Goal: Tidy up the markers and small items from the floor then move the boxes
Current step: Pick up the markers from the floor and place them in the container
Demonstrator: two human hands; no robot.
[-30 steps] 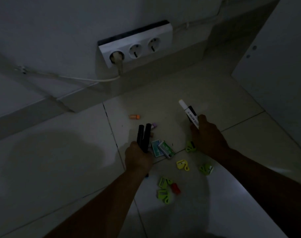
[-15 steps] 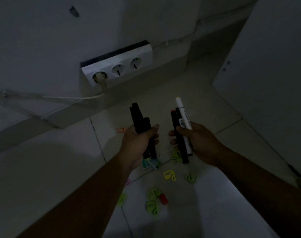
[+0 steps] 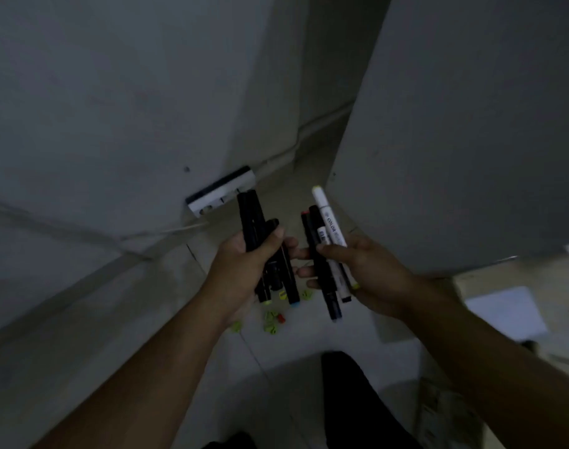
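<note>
Gripping a bundle of black markers [image 3: 260, 234] in a curled fist, the left hand [image 3: 244, 270] is raised above the floor [image 3: 293, 345], thumb laid across the barrels and coloured end caps poking out below the palm. Just beside it, the right hand [image 3: 374, 273] holds a second bunch: dark markers [image 3: 319, 247] and a white marker [image 3: 330, 222] printed COLOR, pinned between thumb and curled fingers and fanned slightly apart. Both bunches are in the air, upper ends pointing toward the wall [image 3: 114, 108]. On the tiles below the hands lie the small items [image 3: 270, 327], yellow-green pieces with one red piece [image 3: 280, 318] among them; their shape is too blurred to tell. A white socket strip [image 3: 216, 197] sits low on the wall behind the left bunch, a thin cable [image 3: 166, 233] trailing leftward. A tall white panel [image 3: 471, 124] stands on the right, a sheet of paper [image 3: 506, 314] lies on the floor near it, and a dark trouser leg [image 3: 351, 390] shows at the bottom
</note>
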